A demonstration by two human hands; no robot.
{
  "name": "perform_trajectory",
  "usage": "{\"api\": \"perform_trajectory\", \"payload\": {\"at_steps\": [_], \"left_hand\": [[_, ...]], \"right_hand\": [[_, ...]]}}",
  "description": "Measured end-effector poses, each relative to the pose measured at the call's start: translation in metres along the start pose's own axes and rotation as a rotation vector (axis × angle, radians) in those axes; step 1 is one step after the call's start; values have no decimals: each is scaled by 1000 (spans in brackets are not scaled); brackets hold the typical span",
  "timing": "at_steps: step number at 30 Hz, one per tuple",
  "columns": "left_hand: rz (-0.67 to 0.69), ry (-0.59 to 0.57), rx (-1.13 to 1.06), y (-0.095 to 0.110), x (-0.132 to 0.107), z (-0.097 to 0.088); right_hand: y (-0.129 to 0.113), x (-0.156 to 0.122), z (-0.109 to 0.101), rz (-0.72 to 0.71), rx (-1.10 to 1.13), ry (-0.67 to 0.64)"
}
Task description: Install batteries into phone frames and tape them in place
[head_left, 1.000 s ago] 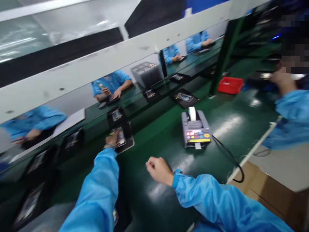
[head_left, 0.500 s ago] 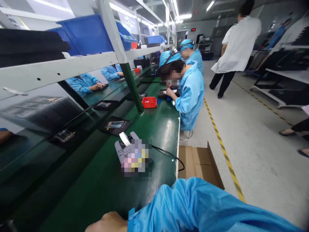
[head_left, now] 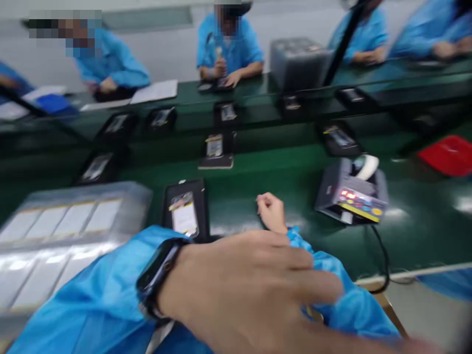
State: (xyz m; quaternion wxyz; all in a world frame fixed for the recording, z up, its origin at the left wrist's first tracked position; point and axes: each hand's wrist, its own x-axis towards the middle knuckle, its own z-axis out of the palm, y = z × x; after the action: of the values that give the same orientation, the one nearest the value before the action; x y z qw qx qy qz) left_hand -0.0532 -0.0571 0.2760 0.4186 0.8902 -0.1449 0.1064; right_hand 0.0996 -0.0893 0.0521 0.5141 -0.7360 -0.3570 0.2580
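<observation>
A long green tabletop (head_left: 287, 182) fills the view. Beyond it a darker conveyor strip (head_left: 258, 115) carries a row of black trays, and co-workers in blue coats sit along the far side at 12 o'clock. A stack of clear trays (head_left: 55, 231) lies at 9 o'clock. A grey tape dispenser (head_left: 350, 194) with a black cable stands at 3 o'clock, and a red bin (head_left: 448, 155) sits at 2 o'clock. Near the centre lies 1 black tray (head_left: 184, 211) holding a flat part with a pale label, just to the 9 o'clock side of the right hand (head_left: 271, 212). The left hand (head_left: 250, 290), large and blurred at 6 o'clock with a dark watch (head_left: 158, 280) on its wrist, lies across the right sleeve (head_left: 346, 305). Its fingers (head_left: 324, 290) stretch close together toward 3 o'clock, but blur hides whether they pinch the cloth. The right hand rests low on the tabletop, its fingers curled in narrow, with nothing seen in them.
</observation>
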Motion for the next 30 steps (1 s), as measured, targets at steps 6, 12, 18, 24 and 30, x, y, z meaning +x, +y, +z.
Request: {"api": "perform_trajectory", "payload": {"at_steps": [6,12,18,24,30], "left_hand": [[-363,150,129,38,-55,22],[-382,94,-42,37,-68,-12],[-375,288,95,45,-94,-20],[-543,707,620,7,-175,-106],[-1397,494,1014,-34,-316,-186]], "right_hand": [[7,-9,4,-23,93,99],[8,-7,1,-27,102,97],[8,-3,0,5,161,116],[-3,10,-7,47,183,98],[-58,45,-3,-115,219,133]]}}
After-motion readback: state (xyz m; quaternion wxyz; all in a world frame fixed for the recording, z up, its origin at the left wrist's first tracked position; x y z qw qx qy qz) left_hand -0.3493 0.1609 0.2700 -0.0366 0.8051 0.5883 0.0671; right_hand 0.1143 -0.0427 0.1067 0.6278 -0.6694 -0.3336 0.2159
